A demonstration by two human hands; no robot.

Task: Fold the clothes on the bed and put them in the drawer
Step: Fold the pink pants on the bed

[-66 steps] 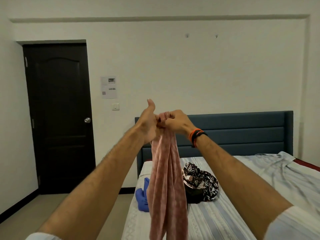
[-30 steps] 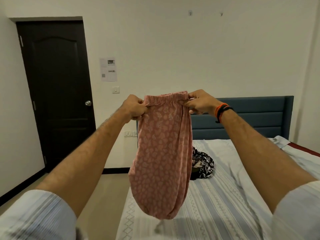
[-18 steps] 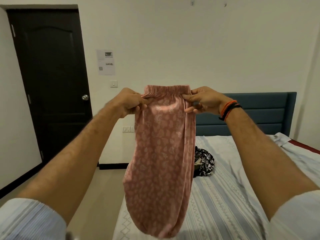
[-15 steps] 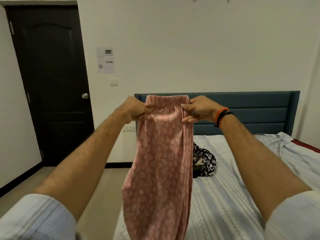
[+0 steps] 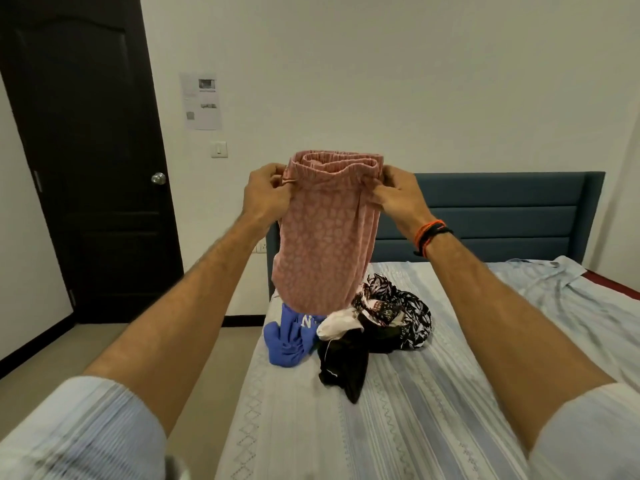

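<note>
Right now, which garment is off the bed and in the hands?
The pink patterned garment, held up by its elastic waistband between the left hand and right hand. The blue, black and black-and-white printed clothes lie on the bed.

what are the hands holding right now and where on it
Both hold the pink patterned garment by its elastic waistband: the left hand pinches the left end, the right hand the right end.

Folded pink patterned garment hangs above crumpled blue and black-and-white clothes.
</note>
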